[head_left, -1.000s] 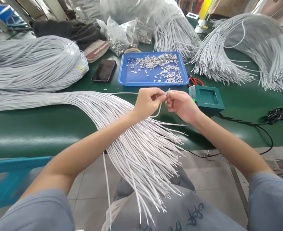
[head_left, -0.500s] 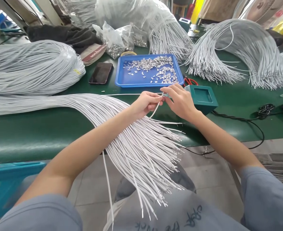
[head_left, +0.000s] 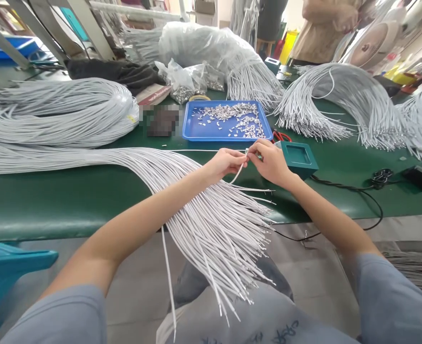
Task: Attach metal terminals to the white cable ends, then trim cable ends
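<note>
My left hand [head_left: 225,164] pinches the end of a single white cord [head_left: 236,174] above the green table. My right hand [head_left: 270,162] meets it fingertip to fingertip and pinches a small metal clip [head_left: 247,151] at the cord's tip. Under my left forearm a thick sheaf of white cords [head_left: 203,210] fans off the table edge over my lap. Behind my hands lies a blue tray [head_left: 264,125] scattered with many small metal clips. A small teal box [head_left: 298,159] sits just right of my right hand.
Large bundles of white cord lie at the left [head_left: 53,114] and back right [head_left: 343,102]. Plastic bags of clips [head_left: 184,83] and a blurred dark object [head_left: 160,120] sit behind the tray. A black cable [head_left: 375,184] runs right. A person [head_left: 321,24] stands at the back.
The camera has tilted up, so the table and hands sit lower in view. My right hand's fingers have closed in tighter against the left at the cord's tip.
</note>
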`<state>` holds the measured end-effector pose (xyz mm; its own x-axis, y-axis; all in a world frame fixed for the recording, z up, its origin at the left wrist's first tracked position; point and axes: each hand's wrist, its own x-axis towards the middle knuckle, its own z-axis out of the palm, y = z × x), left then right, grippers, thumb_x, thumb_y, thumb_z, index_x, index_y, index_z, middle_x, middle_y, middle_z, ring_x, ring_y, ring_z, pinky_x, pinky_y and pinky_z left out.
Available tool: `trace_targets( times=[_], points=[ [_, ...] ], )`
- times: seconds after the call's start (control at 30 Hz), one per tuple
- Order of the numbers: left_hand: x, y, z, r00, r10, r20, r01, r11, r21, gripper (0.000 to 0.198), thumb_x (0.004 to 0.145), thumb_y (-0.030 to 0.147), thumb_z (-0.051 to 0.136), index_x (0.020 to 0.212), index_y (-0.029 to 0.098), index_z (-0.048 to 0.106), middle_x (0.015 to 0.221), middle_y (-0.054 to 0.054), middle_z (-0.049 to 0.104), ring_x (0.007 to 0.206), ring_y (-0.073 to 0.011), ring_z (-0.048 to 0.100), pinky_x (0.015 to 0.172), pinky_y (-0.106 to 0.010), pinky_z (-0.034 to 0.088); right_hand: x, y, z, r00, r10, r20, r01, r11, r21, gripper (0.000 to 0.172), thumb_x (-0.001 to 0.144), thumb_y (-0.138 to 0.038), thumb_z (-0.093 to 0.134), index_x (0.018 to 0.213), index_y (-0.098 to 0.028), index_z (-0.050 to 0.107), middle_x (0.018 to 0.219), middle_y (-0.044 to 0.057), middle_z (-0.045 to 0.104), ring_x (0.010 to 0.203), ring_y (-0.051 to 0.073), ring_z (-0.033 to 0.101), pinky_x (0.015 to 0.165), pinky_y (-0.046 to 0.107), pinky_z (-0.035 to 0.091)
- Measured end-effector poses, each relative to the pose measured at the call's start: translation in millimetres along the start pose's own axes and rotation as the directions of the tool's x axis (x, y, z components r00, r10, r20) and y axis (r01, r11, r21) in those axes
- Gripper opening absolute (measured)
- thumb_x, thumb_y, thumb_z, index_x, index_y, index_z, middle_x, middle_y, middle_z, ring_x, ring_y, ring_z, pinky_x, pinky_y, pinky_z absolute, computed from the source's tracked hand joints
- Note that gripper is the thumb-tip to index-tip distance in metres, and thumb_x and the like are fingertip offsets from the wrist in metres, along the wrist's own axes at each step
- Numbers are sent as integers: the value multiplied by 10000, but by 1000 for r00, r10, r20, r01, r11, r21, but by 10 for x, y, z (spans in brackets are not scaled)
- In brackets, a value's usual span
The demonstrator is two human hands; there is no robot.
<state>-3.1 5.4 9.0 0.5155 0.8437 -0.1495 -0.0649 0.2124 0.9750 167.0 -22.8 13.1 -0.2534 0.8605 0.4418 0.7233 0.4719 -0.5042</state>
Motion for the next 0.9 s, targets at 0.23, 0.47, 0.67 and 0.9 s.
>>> trace_targets(
  times=[0.23, 0.47, 0.67, 0.9],
  points=[
    [-25, -82, -59, 765, 644, -1, -498, 592, 634, 141, 812, 121, 606, 776, 173, 732, 694, -29, 671, 663, -136, 627, 719, -258, 506, 64, -156, -87, 878, 272, 394, -469, 651, 596, 291, 781, -460, 574, 710, -187, 504, 669, -25, 470, 584, 100, 412, 513, 230, 301],
    [152, -116, 0, 931, 329, -156, -221, 852, 475, 388, 829, 31, 540, 1197, 123, 623, 651, 34, 603, 493, -88, 591, 542, -202, 483, 152, 32, -220, 925, 260, 276, -45, 799, -600, 302, 895, -274, 564, 1093, -70, 667, 1159, 204, 671, 1113, 300, 592, 953, 389, 402],
    [338, -172, 64, 948, 288, -134, -190, 852, 487, 298, 817, 11, 549, 1085, 117, 625, 604, 49, 588, 469, -84, 587, 540, -193, 476, 216, 34, -140, 866, 312, 390, 25, 753, -658, 273, 890, -225, 566, 1061, -50, 685, 1167, 222, 679, 1174, 342, 584, 1000, 445, 347],
    [341, -247, -14, 970, 207, -128, -122, 868, 482, 266, 808, 48, 588, 1058, 120, 647, 620, 12, 662, 467, -100, 604, 550, -209, 493, 297, 103, -137, 831, 303, 467, 101, 742, -662, 288, 907, -246, 539, 1082, -67, 681, 1161, 217, 688, 1149, 333, 611, 941, 423, 356]
  ],
)
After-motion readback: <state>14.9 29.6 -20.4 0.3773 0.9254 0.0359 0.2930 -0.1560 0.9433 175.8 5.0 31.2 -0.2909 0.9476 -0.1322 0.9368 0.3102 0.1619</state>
